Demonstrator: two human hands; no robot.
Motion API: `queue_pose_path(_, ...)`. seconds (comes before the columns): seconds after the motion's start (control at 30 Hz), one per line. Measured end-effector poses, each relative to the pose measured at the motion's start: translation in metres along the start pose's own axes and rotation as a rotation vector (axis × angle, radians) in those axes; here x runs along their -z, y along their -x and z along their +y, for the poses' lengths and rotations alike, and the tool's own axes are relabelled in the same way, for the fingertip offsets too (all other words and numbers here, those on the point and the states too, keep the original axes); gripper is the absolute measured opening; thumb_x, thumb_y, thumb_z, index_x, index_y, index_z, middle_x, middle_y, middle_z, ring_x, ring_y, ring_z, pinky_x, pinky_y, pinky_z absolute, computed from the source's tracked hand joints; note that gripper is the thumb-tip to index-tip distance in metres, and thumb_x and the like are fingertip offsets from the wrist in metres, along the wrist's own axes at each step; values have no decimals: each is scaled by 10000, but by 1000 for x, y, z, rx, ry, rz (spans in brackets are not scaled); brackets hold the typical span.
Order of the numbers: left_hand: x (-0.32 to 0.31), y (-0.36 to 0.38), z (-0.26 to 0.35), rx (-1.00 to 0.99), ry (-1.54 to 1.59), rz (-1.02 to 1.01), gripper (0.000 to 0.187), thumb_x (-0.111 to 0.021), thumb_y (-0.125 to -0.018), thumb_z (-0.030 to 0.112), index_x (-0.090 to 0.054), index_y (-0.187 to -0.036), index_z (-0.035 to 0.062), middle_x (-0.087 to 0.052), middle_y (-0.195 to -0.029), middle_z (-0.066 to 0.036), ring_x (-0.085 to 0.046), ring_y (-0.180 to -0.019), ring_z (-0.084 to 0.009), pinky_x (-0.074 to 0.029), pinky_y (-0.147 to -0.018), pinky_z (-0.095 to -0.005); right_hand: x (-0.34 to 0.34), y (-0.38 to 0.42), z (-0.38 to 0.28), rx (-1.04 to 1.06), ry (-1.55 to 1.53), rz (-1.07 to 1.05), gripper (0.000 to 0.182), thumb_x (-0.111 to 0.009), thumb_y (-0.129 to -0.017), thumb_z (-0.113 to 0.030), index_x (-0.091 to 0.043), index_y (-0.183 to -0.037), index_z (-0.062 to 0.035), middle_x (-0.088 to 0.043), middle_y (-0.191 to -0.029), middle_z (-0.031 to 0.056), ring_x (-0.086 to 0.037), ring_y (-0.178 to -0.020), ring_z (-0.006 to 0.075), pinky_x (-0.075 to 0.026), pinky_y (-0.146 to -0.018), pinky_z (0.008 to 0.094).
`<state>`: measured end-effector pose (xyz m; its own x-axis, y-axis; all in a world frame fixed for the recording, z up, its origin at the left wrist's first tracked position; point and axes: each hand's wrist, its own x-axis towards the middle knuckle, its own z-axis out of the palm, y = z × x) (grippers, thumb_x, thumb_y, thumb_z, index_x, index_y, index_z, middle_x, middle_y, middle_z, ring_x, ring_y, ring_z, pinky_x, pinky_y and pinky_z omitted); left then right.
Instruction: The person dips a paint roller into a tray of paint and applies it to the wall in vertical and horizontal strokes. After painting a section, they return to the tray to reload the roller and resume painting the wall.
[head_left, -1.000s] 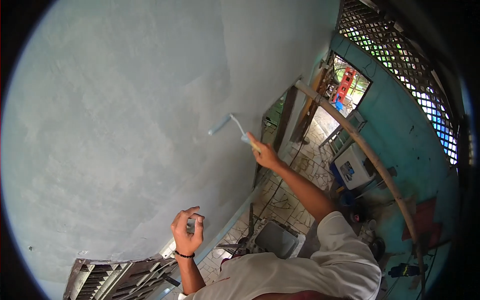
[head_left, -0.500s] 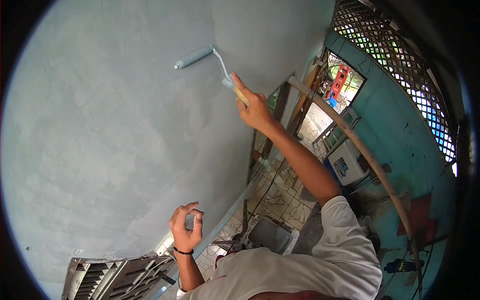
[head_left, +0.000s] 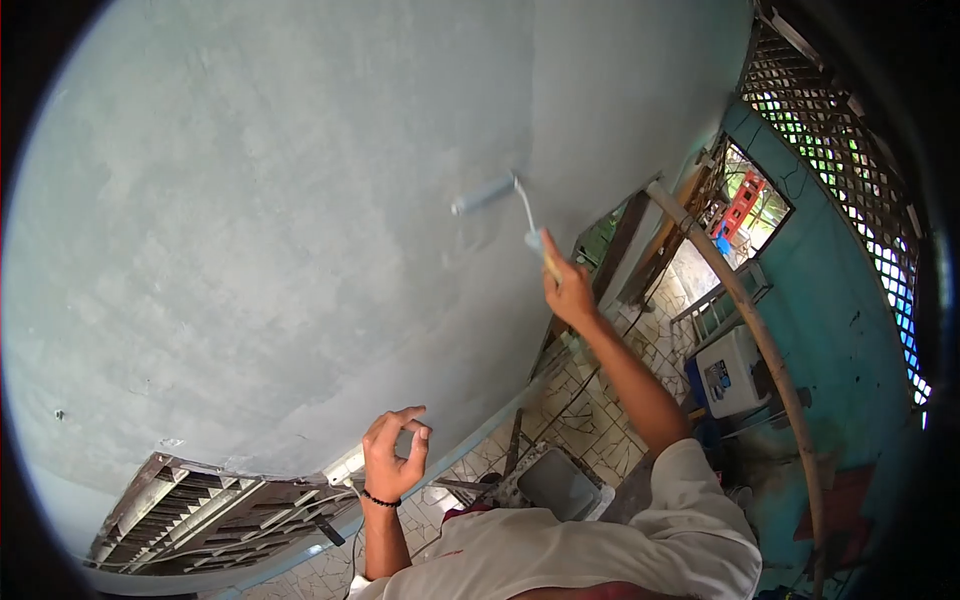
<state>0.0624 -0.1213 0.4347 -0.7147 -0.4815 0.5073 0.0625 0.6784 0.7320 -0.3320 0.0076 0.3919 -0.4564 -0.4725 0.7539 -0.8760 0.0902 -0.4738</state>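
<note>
My right hand is wrapped round the handle of a paint roller. Its index finger points along the handle toward the bent wire frame. The grey-blue roller sleeve lies against the grey painted wall, where darker, wet-looking patches show around it. Lower down, my left hand is raised in front of the wall with a dark beaded bracelet on the wrist. Its fingers are curled, with a gap between thumb and fingertips and nothing between them.
A louvred wooden window sits low on the left. A grey basin stands on the broken-tile floor. To the right are a bamboo pole, a white cooler box and a green wall with lattice above.
The camera view has shifted, so the wall and doorway sit further right and lower. My right hand has drawn the roller down the wall, closer to me. The left hand keeps its curled pose.
</note>
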Motion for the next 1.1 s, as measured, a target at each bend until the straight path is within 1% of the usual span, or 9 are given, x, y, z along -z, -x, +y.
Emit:
queue_pose_path(0.1, -6, -4, 3, -9, 20, -24, 243, -702, -864, 55, -721, -1101, 4, -727, -771, -93, -682, -749, -290, -533, -763, -391, 23, -68, -36, 97, 49, 80, 772, -627, -919, 63, -414, -1627, -157, -728, -1011, 314, -727, -898, 477, -586, -739, 476)
queue_pose_path(0.17, -9, -8, 7, -44, 26, -20, 244, -703, -863, 51, -718, -1102, 5, -726, -770, -92, -679, -747, -286, -531, -758, -390, 36, -94, -64, 37, 36, 50, 788, -628, -916, 66, -399, -1634, -162, -729, -1008, 310, -727, -893, 476, -582, -744, 482)
queue_pose_path(0.3, -8, -9, 10, -48, 26, -21, 235, -708, -870, 59, -714, -1100, 8, -726, -766, -86, -674, -741, -282, -528, -754, -388, 18, -73, -54, 89, 24, 99, 827, -639, -909, 63, -368, -1650, -184, -732, -956, 293, -721, -883, 488, -565, -737, 500)
queue_pose_path(0.4, -1, -6, 7, -54, 0, -2, 230, -706, -875, 64, -716, -1098, 10, -725, -761, -85, -673, -737, -282, -528, -752, -387, -14, -1, -13, -88, -32, -56, 762, -628, -925, 58, -398, -1630, -117, -664, -1310, 323, -675, -1087, 512, -592, -869, 443)
queue_pose_path(0.57, 7, -2, 4, -22, -33, 7, 219, -697, -884, 66, -720, -1095, 12, -725, -755, -83, -679, -738, -280, -532, -759, -385, -38, 67, 15, -214, 35, -156, 771, -626, -926, 61, -390, -1636, -126, -700, -1194, 341, -691, -1080, 507, -597, -837, 467)
queue_pose_path(0.67, 5, -2, 4, -8, -19, 13, 219, -697, -884, 64, -720, -1096, 12, -727, -756, -83, -685, -747, -280, -535, -767, -386, -25, 28, 4, -30, 27, -15, 801, -647, -906, 55, -407, -1633, -179, -691, -781, 256, -695, -763, 489, -540, -663, 520)
queue_pose_path(0.7, 3, -3, 5, -16, -14, 11, 218, -697, -884, 60, -719, -1095, 12, -728, -757, -83, -688, -751, -281, -536, -771, -387, -15, 5, -6, 20, 60, 15, 778, -634, -917, 49, -414, -1628, -176, -673, -749, 244, -689, -732, 477, -532, -640, 513)
queue_pose_path(0.87, -11, -8, 6, -53, 4, -18, 210, -701, -877, 59, -722, -1080, 10, -729, -760, -85, -687, -751, -283, -536, -770, -389, 19, -91, -70, 108, 38, 105, 786, -598, -911, 75, -401, -1632, -170, -648, -722, 233, -681, -707, 453, -526, -629, 511)
queue_pose_path(1.1, -11, -6, 9, -24, -2, -18, 206, -708, -877, 71, -727, -1071, 7, -730, -769, -89, -690, -766, -285, -538, -771, -393, -29, -14, -38, -11, -64, 57, 794, -608, -905, 73, -385, -1634, -145, -698, -826, 266, -695, -760, 471, -543, -665, 516)
